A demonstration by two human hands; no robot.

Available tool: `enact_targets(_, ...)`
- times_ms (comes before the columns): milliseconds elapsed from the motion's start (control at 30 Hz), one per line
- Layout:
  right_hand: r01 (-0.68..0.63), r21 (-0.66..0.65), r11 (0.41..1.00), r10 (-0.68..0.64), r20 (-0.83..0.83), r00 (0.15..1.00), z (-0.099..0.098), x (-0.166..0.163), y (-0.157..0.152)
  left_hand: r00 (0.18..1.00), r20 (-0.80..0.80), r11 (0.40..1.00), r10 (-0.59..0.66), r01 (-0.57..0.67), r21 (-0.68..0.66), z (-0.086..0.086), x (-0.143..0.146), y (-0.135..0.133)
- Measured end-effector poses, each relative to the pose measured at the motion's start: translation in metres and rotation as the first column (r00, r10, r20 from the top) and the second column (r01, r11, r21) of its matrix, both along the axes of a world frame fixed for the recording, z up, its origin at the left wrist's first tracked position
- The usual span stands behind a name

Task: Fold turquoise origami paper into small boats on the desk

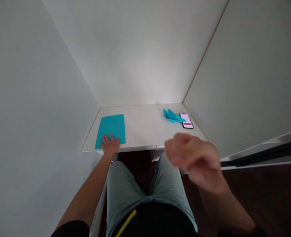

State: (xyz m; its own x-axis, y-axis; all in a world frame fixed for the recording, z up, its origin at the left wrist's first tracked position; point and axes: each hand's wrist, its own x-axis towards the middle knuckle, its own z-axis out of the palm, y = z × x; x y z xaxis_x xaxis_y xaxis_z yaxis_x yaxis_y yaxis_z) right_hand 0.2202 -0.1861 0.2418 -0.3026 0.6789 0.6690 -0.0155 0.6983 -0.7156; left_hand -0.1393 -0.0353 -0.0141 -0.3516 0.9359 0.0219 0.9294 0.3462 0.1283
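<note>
Right hand point(197, 161) curled closed (blurred); turquoise sheet point(113, 126) beneath flat, splayed left hand point(110, 145).

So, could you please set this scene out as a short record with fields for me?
left hand: spread palm down on the flat blue sheet, at its near edge; the hand
right hand: raised, fingers curled, blurred; any grip unclear
folded blue paper: right part of the white desk, its tip overlapping the phone in view
phone: screen lit, beside the right wall; the phone
</note>
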Motion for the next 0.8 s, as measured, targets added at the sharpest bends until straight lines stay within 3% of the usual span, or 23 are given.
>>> enact_targets(100,0.313,-0.109,0.943,-0.303,0.099,0.948,-0.045,0.031,0.080,1.000,0.015,1.000,0.003,-0.003,0.014,0.000,-0.002,0.000)
enact_targets(200,0.653,-0.166,0.739,-0.588,0.312,0.746,-0.107,0.072,0.153,1.000,0.014,1.000,-0.007,0.007,0.008,0.000,-0.004,0.001)
enact_targets(233,0.721,-0.149,0.677,-0.622,0.407,0.669,-0.127,0.083,0.172,1.000,0.010,1.000,-0.009,0.009,0.005,-0.001,-0.005,0.001)
enact_targets(300,0.784,-0.093,0.614,-0.611,0.573,0.546,-0.159,0.099,0.198,1.000,-0.006,1.000,-0.012,0.012,0.012,-0.001,-0.006,0.001)
enact_targets(433,0.842,-0.076,0.534,-0.483,0.790,0.378,-0.196,0.104,0.222,1.000,-0.021,0.999,-0.010,0.011,0.037,-0.003,-0.007,0.000)
enact_targets(567,0.858,-0.058,0.511,-0.467,0.819,0.333,-0.214,0.100,0.232,1.000,-0.027,0.997,-0.013,0.014,0.070,-0.006,-0.006,-0.001)
enact_targets(667,0.847,-0.025,0.531,-0.476,0.818,0.323,-0.221,0.099,0.231,0.999,-0.031,0.996,-0.016,0.018,0.085,-0.007,-0.004,-0.002)
enact_targets(733,0.809,-0.013,0.587,-0.482,0.798,0.362,-0.225,0.094,0.225,0.999,-0.032,0.996,-0.018,0.020,0.088,-0.006,-0.004,-0.003)
enact_targets(800,0.738,-0.016,0.675,-0.479,0.750,0.455,-0.229,0.083,0.216,1.000,-0.020,0.997,-0.015,0.016,0.076,-0.003,-0.003,-0.004)
